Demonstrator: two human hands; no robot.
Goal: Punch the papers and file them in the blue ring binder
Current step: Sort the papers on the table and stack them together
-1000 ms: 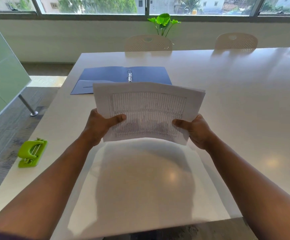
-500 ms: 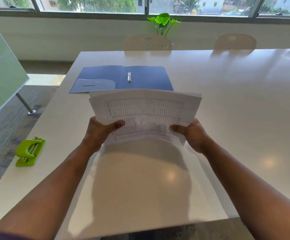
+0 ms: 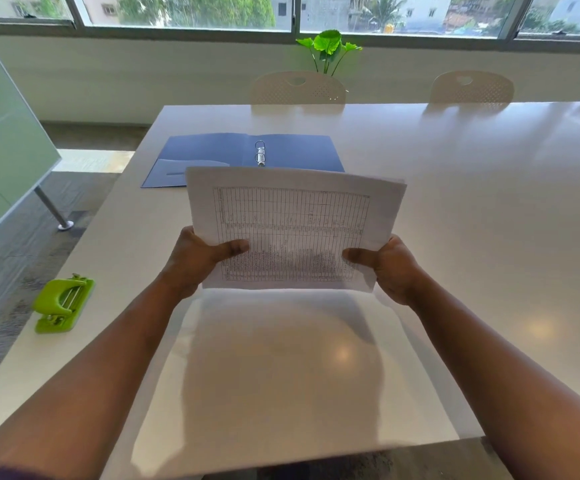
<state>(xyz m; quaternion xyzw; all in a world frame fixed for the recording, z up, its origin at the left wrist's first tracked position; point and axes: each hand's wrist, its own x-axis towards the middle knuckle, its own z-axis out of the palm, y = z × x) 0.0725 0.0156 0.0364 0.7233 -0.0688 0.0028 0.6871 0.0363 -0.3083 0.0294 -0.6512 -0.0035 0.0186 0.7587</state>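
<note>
A stack of white papers [image 3: 293, 216] printed with a table is held upright above the white table, its lower edge just off the surface. My left hand [image 3: 195, 261] grips its lower left corner, thumb on the front. My right hand [image 3: 392, 268] grips the lower right corner the same way. Behind the papers the blue ring binder [image 3: 212, 150] lies open and flat, its metal rings [image 3: 260, 153] standing at the spine. A green hole punch [image 3: 62, 303] sits near the table's left edge, well left of my left arm.
The white table [image 3: 472, 209] stretches far to the right and back. Two pale chairs [image 3: 297, 87] stand at its far side, with a green plant [image 3: 328, 46] behind one. A frosted glass panel [image 3: 1, 140] on a metal leg stands left of the table.
The papers dropped toward the table half a second ago and have since come back up a little; both hands keep their grip on the lower corners.
</note>
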